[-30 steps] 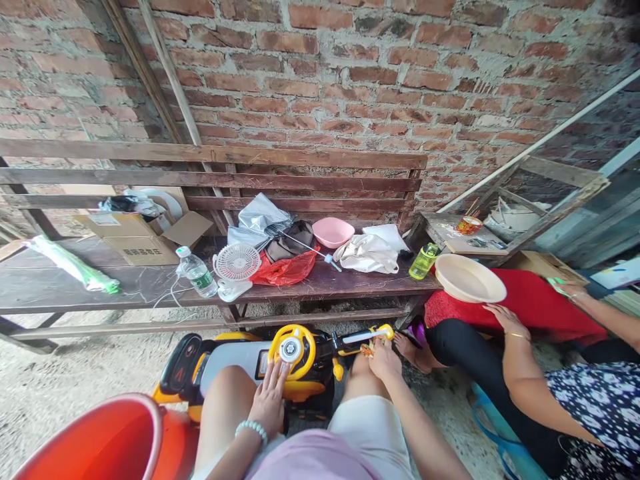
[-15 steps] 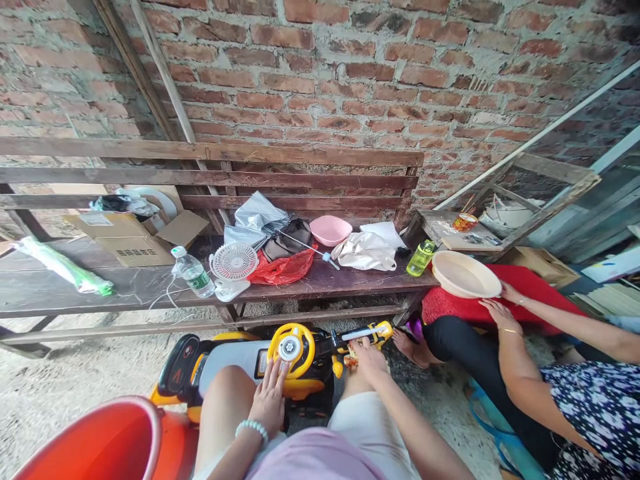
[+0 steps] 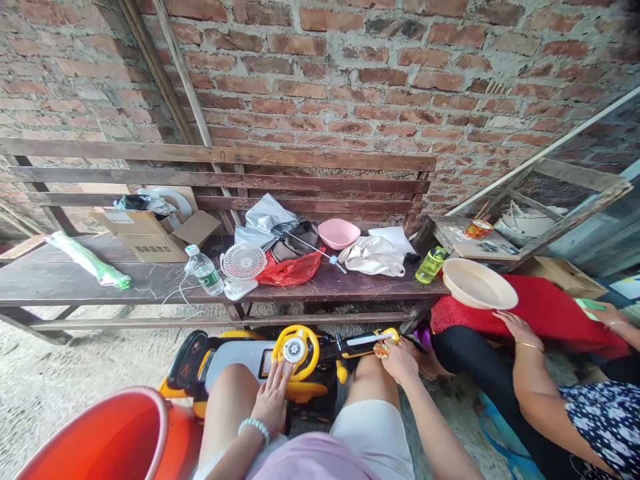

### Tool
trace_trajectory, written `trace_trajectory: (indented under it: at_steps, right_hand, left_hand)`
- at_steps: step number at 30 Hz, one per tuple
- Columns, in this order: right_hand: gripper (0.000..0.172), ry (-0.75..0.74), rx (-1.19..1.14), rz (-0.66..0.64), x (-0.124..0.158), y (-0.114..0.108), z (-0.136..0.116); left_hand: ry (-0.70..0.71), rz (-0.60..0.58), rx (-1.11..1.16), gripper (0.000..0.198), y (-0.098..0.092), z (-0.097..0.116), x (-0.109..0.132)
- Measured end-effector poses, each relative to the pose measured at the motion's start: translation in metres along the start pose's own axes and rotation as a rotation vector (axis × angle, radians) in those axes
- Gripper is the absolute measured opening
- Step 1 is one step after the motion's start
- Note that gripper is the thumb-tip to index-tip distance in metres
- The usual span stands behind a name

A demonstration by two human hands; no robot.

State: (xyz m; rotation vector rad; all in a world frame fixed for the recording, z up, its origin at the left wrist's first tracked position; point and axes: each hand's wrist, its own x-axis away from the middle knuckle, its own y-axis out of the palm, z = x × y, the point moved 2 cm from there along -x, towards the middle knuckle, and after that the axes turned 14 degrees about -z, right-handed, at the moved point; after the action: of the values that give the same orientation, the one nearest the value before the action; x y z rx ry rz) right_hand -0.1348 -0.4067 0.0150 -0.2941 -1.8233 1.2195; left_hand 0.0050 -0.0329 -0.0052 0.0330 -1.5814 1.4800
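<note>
My left hand (image 3: 271, 403) lies flat, fingers a bit apart, tips by the yellow steering wheel (image 3: 295, 349) of a ride-on toy car (image 3: 233, 361). My right hand (image 3: 403, 362) is closed on a small crumpled orange thing (image 3: 381, 349), right at my knee. A white fan (image 3: 243, 261) sits by the bench's (image 3: 350, 287) front edge, a green bottle (image 3: 431, 265) near its right front corner.

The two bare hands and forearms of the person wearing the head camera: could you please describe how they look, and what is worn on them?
The left hand has no glove; a bracelet of round, pale mint-green beads circles its wrist. The right hand also has no glove, and its wrist shows no bracelet or watch. No sleeves are visible.
</note>
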Motion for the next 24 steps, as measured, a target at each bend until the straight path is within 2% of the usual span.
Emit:
trace_trajectory:
  at_steps: [4, 7, 8, 10, 13, 18, 22, 24]
  right_hand:
    - [0.038, 0.002, 0.021, 0.054, 0.004, -0.036, -0.005]
    - [0.042, -0.055, 0.002, 0.136, 0.002, -0.058, -0.018]
    - [0.044, -0.079, 0.005, 0.123, 0.001, -0.061, -0.023]
    - [0.046, -0.111, 0.032, 0.02, -0.005, -0.061, -0.033]
    - [0.037, -0.111, 0.085, -0.145, -0.014, -0.056, -0.046]
    - [0.025, -0.143, 0.101, -0.26, -0.029, -0.056, -0.08]
    - [0.022, -0.206, 0.052, -0.329, -0.033, -0.052, -0.116]
    - [0.021, -0.241, 0.006, -0.356, -0.031, -0.051, -0.124]
  left_hand:
    - [-0.004, 0.016, 0.017, 0.094, 0.0, 0.001, -0.001]
    - [-0.006, 0.008, 0.021, 0.095, -0.001, 0.002, 0.0]
    - [-0.003, 0.004, 0.022, 0.096, -0.001, 0.002, 0.001]
    - [-0.001, -0.001, 0.018, 0.097, -0.002, 0.002, 0.002]
    - [-0.007, -0.001, 0.01, 0.097, -0.003, 0.002, 0.002]
    - [-0.02, 0.006, 0.034, 0.098, -0.002, 0.005, 0.002]
    - [-0.018, 0.005, 0.014, 0.097, -0.005, 0.007, 0.004]
    - [-0.007, 0.001, 0.004, 0.096, -0.005, 0.007, 0.005]
